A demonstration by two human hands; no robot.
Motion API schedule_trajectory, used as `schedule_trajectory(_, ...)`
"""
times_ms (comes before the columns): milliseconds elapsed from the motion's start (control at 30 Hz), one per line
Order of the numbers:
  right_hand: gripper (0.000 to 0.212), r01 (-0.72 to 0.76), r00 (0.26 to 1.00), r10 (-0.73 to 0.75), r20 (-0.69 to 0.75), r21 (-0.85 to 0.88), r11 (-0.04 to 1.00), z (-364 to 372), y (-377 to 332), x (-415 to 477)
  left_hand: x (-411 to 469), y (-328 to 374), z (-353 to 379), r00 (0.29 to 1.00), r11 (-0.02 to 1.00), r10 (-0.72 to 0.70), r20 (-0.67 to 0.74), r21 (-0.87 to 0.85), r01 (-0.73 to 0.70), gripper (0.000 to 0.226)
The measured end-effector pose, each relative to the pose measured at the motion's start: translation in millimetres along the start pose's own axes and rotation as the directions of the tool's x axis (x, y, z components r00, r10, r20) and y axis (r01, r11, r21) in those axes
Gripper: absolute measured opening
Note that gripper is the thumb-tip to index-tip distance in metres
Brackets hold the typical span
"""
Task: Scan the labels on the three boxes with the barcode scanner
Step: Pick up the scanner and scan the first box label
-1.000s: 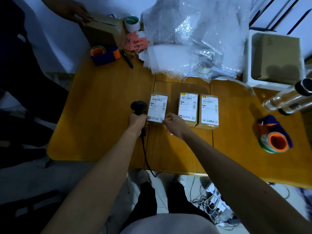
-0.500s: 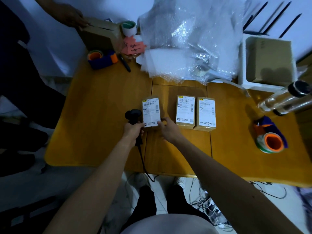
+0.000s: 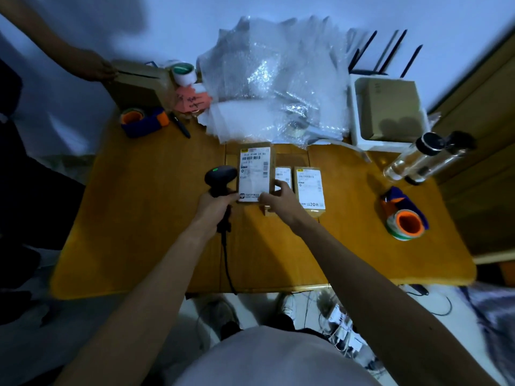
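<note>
The lifted brown cardboard box with a white label serves as the landmark, above the middle of the yellow wooden bench. Just left of it sits the black handheld barcode scanner. Right of it lie the second small labelled cardboard box, then the third labelled cardboard box. Behind it rests the crumpled clear bubble wrap pile. Far right lies the orange-cored tape roll in a blue dispenser.
</note>
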State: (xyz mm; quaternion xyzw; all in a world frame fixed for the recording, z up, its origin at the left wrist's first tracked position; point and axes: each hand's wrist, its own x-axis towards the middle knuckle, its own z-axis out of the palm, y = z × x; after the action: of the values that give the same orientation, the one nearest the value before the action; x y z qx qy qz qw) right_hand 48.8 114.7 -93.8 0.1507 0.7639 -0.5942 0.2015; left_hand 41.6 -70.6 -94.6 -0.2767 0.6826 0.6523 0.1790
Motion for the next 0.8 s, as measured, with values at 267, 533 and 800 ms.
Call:
schedule_trajectory(267,0.070,-0.093,0.994,0.104,-0.040,0.210,0.973,-40,23,-10,-15,-11,35,0.990,0.993,0.083,0.117,0.079,-0.093,0.013)
schedule_trajectory(533,0.043,-0.090,0.994,0.101,-0.031,0.249,0.964,-60,46,-20,-33,-18,51,0.986,0.997,0.061,0.153,0.045,-0.069,0.007)
schedule_trajectory(800,0.069,-0.109,0.992,0.124,-0.036,0.278,0.954,-78,60,-18,-44,-16,50,0.939,0.998,0.067,0.337,-0.004,-0.070,0.029)
